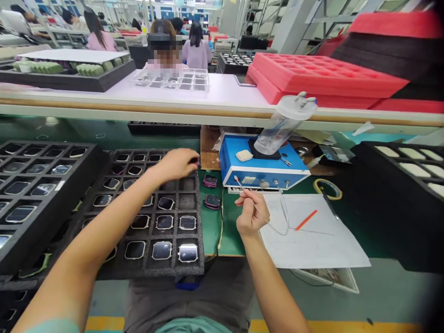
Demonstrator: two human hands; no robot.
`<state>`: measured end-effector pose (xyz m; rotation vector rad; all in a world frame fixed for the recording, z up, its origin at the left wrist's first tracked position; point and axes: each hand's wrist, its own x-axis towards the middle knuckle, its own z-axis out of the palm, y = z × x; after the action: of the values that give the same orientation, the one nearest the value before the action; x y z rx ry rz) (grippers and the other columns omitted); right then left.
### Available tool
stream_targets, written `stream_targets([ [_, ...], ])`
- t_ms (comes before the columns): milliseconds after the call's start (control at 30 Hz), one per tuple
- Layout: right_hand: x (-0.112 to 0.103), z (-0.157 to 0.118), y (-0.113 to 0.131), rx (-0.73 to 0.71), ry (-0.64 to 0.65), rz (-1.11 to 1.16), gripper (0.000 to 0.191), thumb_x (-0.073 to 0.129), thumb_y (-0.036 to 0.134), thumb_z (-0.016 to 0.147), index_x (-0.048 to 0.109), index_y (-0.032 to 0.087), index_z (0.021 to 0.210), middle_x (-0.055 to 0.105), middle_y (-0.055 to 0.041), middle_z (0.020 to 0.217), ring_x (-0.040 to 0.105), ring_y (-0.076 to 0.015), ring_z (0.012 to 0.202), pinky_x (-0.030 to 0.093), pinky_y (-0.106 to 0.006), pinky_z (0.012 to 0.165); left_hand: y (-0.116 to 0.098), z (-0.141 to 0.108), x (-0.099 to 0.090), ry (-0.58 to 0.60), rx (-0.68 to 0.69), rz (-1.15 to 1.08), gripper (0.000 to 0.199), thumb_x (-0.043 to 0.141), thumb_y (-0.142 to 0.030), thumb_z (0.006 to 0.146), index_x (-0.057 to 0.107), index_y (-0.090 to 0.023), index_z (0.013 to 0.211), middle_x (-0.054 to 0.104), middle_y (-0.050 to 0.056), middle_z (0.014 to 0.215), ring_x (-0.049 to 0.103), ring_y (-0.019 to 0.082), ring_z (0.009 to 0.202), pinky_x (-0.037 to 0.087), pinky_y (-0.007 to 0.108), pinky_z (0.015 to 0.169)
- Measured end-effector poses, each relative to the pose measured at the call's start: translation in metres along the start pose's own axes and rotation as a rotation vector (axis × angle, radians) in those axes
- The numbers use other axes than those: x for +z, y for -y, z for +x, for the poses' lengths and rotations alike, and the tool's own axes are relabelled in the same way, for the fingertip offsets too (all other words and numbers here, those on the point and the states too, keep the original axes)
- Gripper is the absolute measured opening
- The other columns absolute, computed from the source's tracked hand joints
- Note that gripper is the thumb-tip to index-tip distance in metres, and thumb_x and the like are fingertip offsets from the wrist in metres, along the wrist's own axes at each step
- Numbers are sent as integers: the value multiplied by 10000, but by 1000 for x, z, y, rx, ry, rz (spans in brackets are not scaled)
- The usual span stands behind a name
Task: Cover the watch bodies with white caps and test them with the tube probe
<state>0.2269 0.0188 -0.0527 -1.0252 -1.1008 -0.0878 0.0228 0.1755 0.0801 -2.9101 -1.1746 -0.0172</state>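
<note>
My left hand [178, 164] reaches over the upper right of a black foam tray [200, 231]; its fingers are closed on a small purple-edged piece [195, 162]. In my right hand [252, 212] is a thin pen-like tool [258, 210] with a pale tip, joined to a clear tube, in front of the blue box [265, 178]. Two dark pieces with purple edges, one upper [210, 181] and one lower [212, 201], lie on the green mat between my hands. Watch-like frames with dark screens [188, 223] sit in many tray compartments; a few at the right hold nothing.
A clear cylinder [277, 127] stands on the blue box. White paper [312, 245] with a red strip [306, 220] and a tape roll [328, 188] lie right. Black trays flank both sides. Red foam trays [312, 76] fill the shelf [222, 95]. People sit beyond.
</note>
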Motion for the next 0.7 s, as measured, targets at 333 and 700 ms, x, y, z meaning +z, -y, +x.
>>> stream_targets([
  [333,-2,3,3,17,-27,9,227,515,249,1017,725,204,1090,681,-18,870,654,-121,566,557,-279,510,-96,-23,50,101,263,-67,306,716,-262,954,722,-168,1245,781,130,1205,721,298,1165,543,388,961],
  [700,-4,-4,4,42,-47,27,208,595,288,972,765,196,1046,689,-18,825,647,-132,546,529,-288,494,88,-120,-30,92,-472,120,334,526,-173,927,803,-201,1112,821,97,1049,730,275,1024,517,352,941],
])
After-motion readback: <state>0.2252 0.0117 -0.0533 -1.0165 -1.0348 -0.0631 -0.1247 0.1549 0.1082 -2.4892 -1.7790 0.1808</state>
